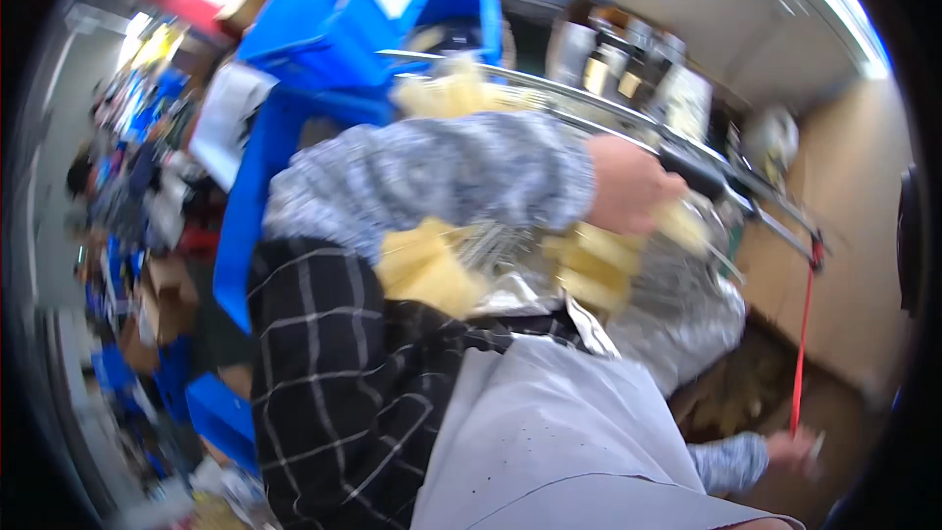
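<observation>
My left arm, in a grey-blue patterned sleeve, reaches across to the right. My left hand (633,185) is closed beside a dark cylinder (692,172) on a metal-rod frame (628,123). A pale yellow piece (684,228) shows under its blurred fingers; what they grip is unclear. Low at the right, my right hand (790,451) is closed on a red strap (803,353), stretched up to the frame's right end. Below my left arm lie yellow sheets (427,265) and a bundle of thin metal rods (500,247), on or beside silvery plastic wrap (677,314).
Blue bins (343,15) stand at the upper left, with another blue bin (224,417) lower down. Bottles and boxes (618,59) line the back. A tan panel (849,226) stands at the right. A pale grey apron (549,422) covers my lap. Cluttered goods and people blur at far left.
</observation>
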Available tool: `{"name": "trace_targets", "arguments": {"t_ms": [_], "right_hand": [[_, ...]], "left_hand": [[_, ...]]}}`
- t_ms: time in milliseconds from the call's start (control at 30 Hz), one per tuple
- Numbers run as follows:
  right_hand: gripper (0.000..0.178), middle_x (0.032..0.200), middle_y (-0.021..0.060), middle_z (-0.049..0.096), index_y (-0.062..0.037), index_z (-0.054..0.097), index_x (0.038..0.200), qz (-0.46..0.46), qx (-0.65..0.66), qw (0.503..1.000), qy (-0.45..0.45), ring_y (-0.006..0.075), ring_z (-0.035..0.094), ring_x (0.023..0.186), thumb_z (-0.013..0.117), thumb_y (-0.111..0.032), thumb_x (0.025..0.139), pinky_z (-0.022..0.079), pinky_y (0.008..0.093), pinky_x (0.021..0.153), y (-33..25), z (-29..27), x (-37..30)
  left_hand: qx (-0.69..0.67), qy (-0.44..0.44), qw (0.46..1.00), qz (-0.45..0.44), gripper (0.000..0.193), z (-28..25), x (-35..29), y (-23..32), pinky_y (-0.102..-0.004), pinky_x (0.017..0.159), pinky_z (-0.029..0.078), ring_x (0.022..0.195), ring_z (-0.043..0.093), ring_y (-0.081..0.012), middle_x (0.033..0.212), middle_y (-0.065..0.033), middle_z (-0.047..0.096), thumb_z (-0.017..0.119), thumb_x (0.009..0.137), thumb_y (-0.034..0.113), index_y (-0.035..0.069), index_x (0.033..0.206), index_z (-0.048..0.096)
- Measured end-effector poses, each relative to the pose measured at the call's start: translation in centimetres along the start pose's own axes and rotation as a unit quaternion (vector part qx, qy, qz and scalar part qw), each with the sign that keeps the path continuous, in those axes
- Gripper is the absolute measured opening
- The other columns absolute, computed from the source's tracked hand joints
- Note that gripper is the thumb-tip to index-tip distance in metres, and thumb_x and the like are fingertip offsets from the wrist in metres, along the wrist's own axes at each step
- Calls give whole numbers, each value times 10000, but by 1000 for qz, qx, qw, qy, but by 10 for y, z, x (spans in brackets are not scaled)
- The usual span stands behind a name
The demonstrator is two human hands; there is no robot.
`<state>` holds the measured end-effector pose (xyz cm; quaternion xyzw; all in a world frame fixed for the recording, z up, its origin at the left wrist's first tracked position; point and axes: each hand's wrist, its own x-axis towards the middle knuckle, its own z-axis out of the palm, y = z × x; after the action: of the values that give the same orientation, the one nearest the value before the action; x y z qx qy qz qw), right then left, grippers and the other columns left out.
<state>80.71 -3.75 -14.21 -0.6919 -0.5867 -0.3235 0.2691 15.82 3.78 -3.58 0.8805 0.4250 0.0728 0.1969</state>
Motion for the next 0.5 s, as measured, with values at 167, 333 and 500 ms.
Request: {"name": "trace_targets", "arguments": {"t_ms": [167, 333, 500], "right_hand": [[218, 784, -6, 458, -74, 526, 921, 220, 568, 791, -61, 93, 440, 707, 457, -262, 834, 363, 227, 598, -259, -27, 25], [136, 721, 99, 576, -67, 517, 951, 55, 485, 831, -268, 212, 580, 602, 511, -152, 845, 444, 277, 557, -355, -62, 35], [178, 668, 107, 549, -58, 518, 927, 11, 450, 858, -246, 234, 563, 555, 518, -219, 852, 426, 286, 504, -371, -55, 31]], "left_hand": [[0, 42, 999, 4, 329, 1, 4, 3, -376, 578, 470, 673, 583, -306, 787, -165, 583, 539, 706, 149, 44, 1012, 478], [27, 77, 997, 11, 299, -8, 11, 27, -357, 537, 466, 612, 571, -287, 713, -133, 551, 551, 708, 119, 29, 982, 471], [75, 96, 992, 24, 358, -10, 19, 32, -336, 507, 456, 565, 560, -263, 706, -109, 531, 575, 694, 121, 36, 1027, 477]]}}
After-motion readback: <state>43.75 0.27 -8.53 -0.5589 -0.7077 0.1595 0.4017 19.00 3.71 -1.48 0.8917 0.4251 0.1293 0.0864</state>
